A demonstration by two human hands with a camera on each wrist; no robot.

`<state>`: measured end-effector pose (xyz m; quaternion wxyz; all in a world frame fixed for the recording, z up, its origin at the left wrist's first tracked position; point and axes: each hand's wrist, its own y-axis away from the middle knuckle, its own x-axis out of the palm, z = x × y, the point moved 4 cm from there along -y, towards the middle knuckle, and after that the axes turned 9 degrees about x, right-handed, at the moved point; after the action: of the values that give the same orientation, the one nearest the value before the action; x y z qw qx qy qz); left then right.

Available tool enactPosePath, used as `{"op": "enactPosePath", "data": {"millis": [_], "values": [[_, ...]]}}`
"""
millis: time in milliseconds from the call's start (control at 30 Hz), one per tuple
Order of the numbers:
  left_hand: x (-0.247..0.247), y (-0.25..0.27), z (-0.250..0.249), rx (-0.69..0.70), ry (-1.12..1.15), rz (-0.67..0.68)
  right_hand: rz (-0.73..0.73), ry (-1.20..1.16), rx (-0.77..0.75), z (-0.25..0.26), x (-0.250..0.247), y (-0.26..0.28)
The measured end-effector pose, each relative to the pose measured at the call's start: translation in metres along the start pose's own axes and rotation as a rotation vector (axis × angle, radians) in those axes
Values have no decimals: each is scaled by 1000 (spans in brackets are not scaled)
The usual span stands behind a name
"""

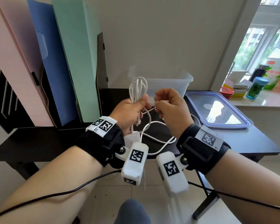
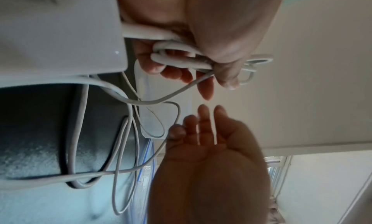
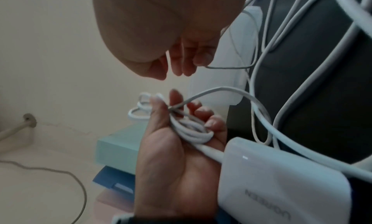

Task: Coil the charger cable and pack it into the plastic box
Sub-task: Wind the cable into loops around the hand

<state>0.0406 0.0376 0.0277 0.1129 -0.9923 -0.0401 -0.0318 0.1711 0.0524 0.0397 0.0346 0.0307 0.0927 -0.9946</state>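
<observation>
Loops of the white charger cable (image 1: 138,88) stand bunched in the left hand (image 1: 129,110), thumb clamped across them so the finished turns cannot spring apart — the white charger brick (image 3: 281,179) hangs just below that palm. Close beside it, the right hand (image 1: 171,109) has its fingers curled, apparently pinching the slack run to feed another turn, though the wrist views leave that grip unclear. Remaining cable lies loose on the black table (image 1: 257,143). Behind the hands waits the clear plastic box (image 1: 173,81), open, its blue-rimmed lid (image 1: 217,109) laid aside at right — coiling looks roughly half done.
</observation>
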Motion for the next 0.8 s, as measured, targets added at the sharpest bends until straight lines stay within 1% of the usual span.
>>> {"op": "enactPosePath", "data": {"millis": [67,167,233,267,400,500,567,667,733,800], "values": [[-2,1,-1,18,31,-25,27,112,67,-7,-2,-2],[1,2,-5,32,136,-16,177,324,148,-20,1,2],[4,2,-9,53,226,9,249,432,124,-23,5,9],[5,2,-11,54,268,25,259,464,100,-24,6,11],[4,4,-17,79,359,57,245,520,39,-27,5,17],[-2,1,-23,90,416,-1,237,574,17,-29,1,19],[-5,0,-28,95,455,-39,206,644,-34,-28,-2,19],[-4,3,-36,104,503,-31,206,807,-115,-26,-1,21],[-3,6,-39,100,519,-23,217,860,-123,-27,-1,21],[-4,7,-41,93,511,-35,194,851,-115,-29,-5,19]]}}
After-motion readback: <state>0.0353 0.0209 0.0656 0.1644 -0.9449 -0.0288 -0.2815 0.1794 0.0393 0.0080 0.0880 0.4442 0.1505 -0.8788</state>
